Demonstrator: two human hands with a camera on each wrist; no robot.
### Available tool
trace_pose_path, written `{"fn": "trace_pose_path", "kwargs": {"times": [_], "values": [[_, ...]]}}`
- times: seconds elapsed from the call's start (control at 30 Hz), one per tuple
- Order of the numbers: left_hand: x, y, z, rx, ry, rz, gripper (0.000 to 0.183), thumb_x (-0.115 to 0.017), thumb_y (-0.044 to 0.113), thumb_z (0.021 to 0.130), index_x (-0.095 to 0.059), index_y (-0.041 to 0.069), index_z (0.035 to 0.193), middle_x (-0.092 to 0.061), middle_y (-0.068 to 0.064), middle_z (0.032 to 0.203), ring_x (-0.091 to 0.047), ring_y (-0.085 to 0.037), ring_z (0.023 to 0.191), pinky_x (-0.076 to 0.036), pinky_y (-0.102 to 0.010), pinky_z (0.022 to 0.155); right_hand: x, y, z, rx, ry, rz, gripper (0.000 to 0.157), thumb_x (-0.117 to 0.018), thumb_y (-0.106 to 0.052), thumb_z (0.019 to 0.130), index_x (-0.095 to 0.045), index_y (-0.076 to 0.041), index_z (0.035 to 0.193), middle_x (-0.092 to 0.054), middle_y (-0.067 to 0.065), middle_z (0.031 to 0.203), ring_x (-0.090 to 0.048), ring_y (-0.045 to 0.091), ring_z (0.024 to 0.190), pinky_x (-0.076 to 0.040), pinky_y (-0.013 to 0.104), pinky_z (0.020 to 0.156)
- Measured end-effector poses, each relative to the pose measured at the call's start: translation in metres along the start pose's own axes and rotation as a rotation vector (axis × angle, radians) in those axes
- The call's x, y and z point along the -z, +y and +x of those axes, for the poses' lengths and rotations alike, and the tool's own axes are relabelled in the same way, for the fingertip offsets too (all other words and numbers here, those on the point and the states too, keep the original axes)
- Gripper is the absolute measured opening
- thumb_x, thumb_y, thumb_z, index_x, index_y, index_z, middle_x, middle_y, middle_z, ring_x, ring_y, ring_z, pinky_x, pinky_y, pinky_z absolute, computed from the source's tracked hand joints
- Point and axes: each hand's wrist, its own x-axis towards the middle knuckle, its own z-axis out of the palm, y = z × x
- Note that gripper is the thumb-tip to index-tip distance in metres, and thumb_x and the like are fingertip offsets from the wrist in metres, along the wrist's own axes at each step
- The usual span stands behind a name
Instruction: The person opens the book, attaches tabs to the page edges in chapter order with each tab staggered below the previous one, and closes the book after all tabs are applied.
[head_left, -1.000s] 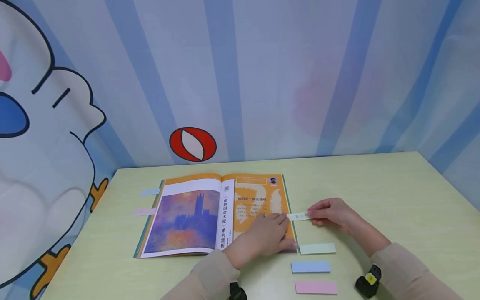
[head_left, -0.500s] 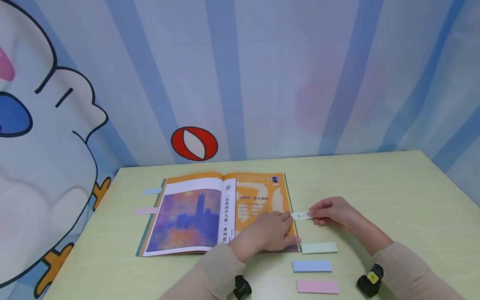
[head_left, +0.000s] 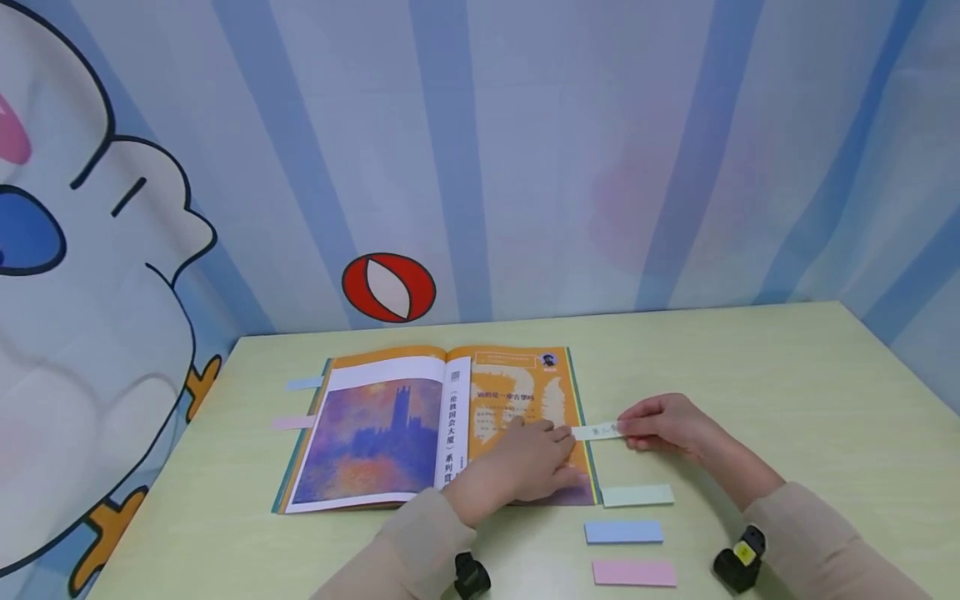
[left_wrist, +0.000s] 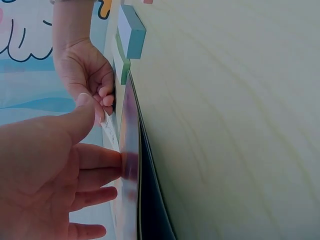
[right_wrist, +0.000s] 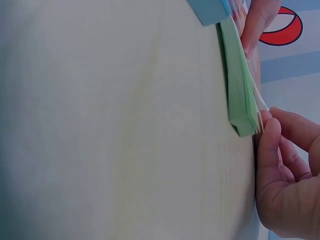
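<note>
An open picture book [head_left: 367,450] lies on the table. My left hand [head_left: 525,462] rests on its right page, with straight fingertips touching the paper beside the right edge, as the left wrist view shows. From under those fingertips a pale green sticky note [head_left: 596,432] with handwriting sticks out past the page edge. Thumb and fingers of my right hand [head_left: 667,425] pinch the note's outer end. In the right wrist view, the note [right_wrist: 256,90] runs as a thin strip between the two hands.
Below the book's right corner lie a green sticky-note pad [head_left: 637,496], a blue pad [head_left: 624,532] and a pink pad [head_left: 634,573]. A blue tab [head_left: 303,383] and a pink tab [head_left: 292,423] stick out at the book's left side. A patterned backdrop [head_left: 525,167] stands behind the table.
My left hand slid right to the page edge by half a second ago, then back left, showing more of the note. The right hand keeps its pinch almost in place.
</note>
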Motion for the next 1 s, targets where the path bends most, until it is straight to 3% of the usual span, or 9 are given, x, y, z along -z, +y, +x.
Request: {"fn": "trace_pose_path", "kwargs": {"times": [0.37, 0.6, 0.87, 1.0], "values": [[-0.005, -0.002, -0.003, -0.039, 0.056, 0.004, 0.059, -0.035, 0.053, 0.096, -0.046, 0.013, 0.138, -0.043, 0.001, 0.142, -0.039, -0.017, 0.129, -0.033, -0.042, 0.103, 0.000, 0.000, 0.000, 0.001, -0.004, 0.004, 0.019, -0.065, -0.003, 0.086, -0.064, 0.009, 0.101, -0.066, 0.006, 0.076, -0.064, 0.010, 0.062, -0.054, 0.023, 0.062], [-0.006, 0.000, -0.001, -0.023, 0.033, 0.013, 0.059, -0.035, 0.052, 0.096, -0.043, 0.014, 0.140, -0.041, 0.002, 0.143, -0.038, -0.018, 0.129, -0.033, -0.043, 0.104, 0.000, 0.001, 0.001, 0.002, -0.008, 0.002, 0.021, -0.065, -0.003, 0.086, -0.063, 0.011, 0.102, -0.066, 0.006, 0.075, -0.063, 0.011, 0.061, -0.054, 0.022, 0.061], [-0.008, -0.002, 0.002, -0.060, 0.111, 0.031, 0.044, -0.045, 0.046, 0.095, -0.060, 0.015, 0.123, -0.058, 0.005, 0.124, -0.048, -0.015, 0.109, -0.039, -0.043, 0.096, 0.000, 0.001, 0.007, 0.010, -0.013, -0.012, 0.022, -0.065, -0.004, 0.086, -0.063, 0.010, 0.102, -0.066, 0.006, 0.076, -0.063, 0.010, 0.062, -0.054, 0.022, 0.061], [-0.009, -0.002, 0.002, -0.112, 0.155, 0.045, 0.038, -0.047, 0.045, 0.095, -0.064, 0.017, 0.113, -0.062, 0.007, 0.111, -0.050, -0.012, 0.099, -0.042, -0.034, 0.085, 0.001, 0.002, 0.011, 0.025, -0.026, -0.004, 0.016, -0.065, -0.002, 0.085, -0.065, 0.009, 0.098, -0.065, 0.006, 0.074, -0.063, 0.009, 0.060, -0.053, 0.021, 0.059]]}}
